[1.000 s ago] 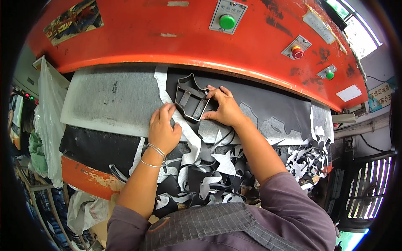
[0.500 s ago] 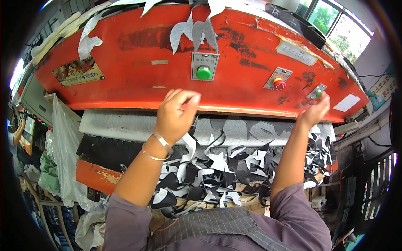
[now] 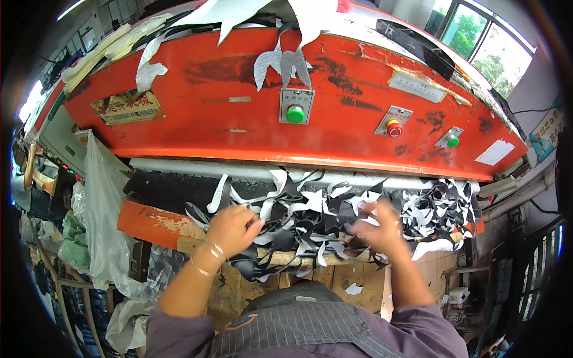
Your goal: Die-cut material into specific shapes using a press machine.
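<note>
My left hand (image 3: 234, 230) is over the front left of a heap of black and white cut scraps (image 3: 310, 206), fingers loosely bent, thumb apart, nothing seen in it. Smeared by motion, my right hand (image 3: 382, 230) hovers at the right part of the heap with thumb and fingers spread. The scraps lie in a tangle on the bed of a red machine (image 3: 227, 131), some hanging over its front edge. The machine's upper beam carries a green push button (image 3: 295, 114), a red knob (image 3: 394, 128) and a smaller green button (image 3: 453, 142).
Longer white offcuts (image 3: 286, 62) droop over the beam's top. A clear plastic sheet (image 3: 107, 209) hangs at the left, beside a green bag (image 3: 73, 238). A black board (image 3: 164, 188) lies at the bed's left. Another person's arm (image 3: 30, 167) shows far left.
Both hands have come down and back to the scraps, the right one leaving the small green button. The pale slab under the beam shows less, and the scraps sit farther forward in view.
</note>
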The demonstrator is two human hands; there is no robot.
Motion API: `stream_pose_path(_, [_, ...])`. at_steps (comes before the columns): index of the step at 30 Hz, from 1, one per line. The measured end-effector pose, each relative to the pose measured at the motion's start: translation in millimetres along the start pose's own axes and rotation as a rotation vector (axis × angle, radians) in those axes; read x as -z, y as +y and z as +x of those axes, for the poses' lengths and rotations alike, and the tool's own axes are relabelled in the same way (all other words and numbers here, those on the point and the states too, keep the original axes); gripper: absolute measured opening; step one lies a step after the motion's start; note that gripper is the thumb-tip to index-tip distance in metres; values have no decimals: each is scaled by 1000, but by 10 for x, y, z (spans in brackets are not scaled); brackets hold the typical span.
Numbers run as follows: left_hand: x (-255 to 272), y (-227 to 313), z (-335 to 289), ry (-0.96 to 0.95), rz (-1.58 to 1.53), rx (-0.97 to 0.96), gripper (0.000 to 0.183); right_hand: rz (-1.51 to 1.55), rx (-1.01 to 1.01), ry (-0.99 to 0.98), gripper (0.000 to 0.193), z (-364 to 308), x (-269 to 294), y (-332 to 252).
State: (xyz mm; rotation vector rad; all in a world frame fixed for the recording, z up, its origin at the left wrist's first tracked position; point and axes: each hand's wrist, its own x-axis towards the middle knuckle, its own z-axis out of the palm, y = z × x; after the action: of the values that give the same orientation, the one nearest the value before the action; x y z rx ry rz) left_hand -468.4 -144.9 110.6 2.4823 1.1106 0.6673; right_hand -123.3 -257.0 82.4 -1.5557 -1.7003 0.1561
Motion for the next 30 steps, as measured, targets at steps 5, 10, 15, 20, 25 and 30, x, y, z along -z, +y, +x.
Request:
stream_pose_path(5, [-529,-46,-647,112,57,36,21,-413,153,-386,55,-577,-757,-682])
stream_pose_path(10, [-635,-68,-686,209,151,98,24,-439,130,-367,43,-507,-880,-737])
stream_pose_path(15, [-577,-114,-517,155,109,105,25,-445,132,-401,41,-350,-804,-707])
stream_pose_path(20, [-108,-229,-36,-438,26,230,34,54,-174,-922,49,601,-391,-580])
stream_pose_path(25, [-461,-397,1308,-18,-74,-106,28,-232,-180,-381,79,2242,-1105,-366])
stream_pose_path(30, [-907,-708,1659,-79,4,-113,50,-435,-370,-534,76,3011,-2066,-188])
